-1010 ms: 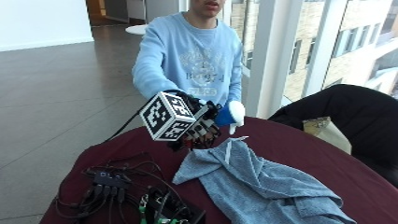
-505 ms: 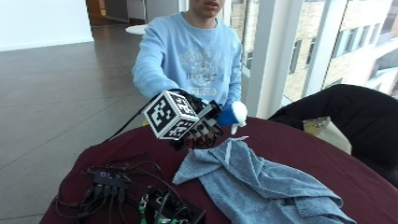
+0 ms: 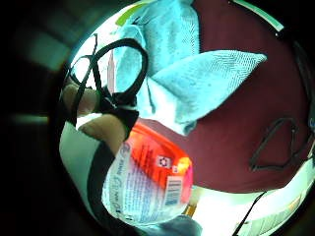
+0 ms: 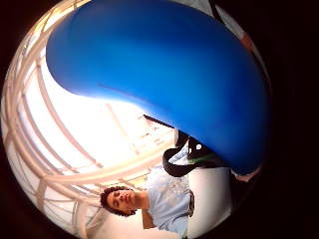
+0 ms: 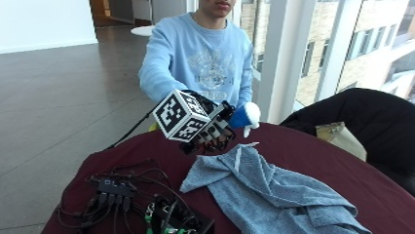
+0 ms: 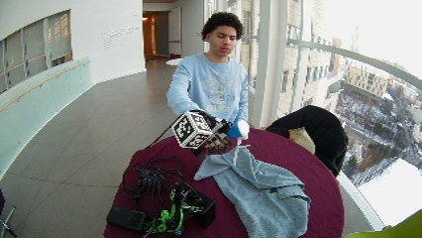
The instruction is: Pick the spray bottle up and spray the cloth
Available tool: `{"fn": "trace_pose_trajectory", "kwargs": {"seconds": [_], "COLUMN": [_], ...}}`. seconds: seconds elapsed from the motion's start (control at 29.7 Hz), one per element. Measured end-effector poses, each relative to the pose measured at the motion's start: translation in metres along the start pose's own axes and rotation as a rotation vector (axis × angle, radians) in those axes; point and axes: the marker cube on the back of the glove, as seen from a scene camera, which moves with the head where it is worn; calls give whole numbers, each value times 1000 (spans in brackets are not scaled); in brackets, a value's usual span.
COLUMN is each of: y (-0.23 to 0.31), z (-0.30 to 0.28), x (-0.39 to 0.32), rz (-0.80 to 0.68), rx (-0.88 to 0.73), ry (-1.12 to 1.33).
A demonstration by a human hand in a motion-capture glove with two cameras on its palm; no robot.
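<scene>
— Nearest us, at six o'clock on the desk [image 5: 363, 170], that grey-blue cloth [image 5: 279, 195] lies rumpled; soft, it'll soak spray.

— And the spray bottle [image 5: 245, 116]?

— Beyond it, at twelve o'clock, lifted clear; the gloved right hand [image 5: 211, 127] has its fingers curled round it. Light plastic, probably slick, so I'd grip the neck under the blue head.

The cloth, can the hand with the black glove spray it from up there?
Probably yes. The gloved right hand holds the spray bottle above the table, the cloth lies spread just below, and nothing stands between them.
</scene>
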Motion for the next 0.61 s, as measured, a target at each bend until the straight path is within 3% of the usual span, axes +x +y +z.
{"fn": "trace_pose_trajectory", "kwargs": {"seconds": [0.27, 0.61], "y": [13, 29], "z": [18, 76], "x": [-32, -97], "rz": [-179, -622], "rx": [83, 191], "ry": [-15, -135]}}
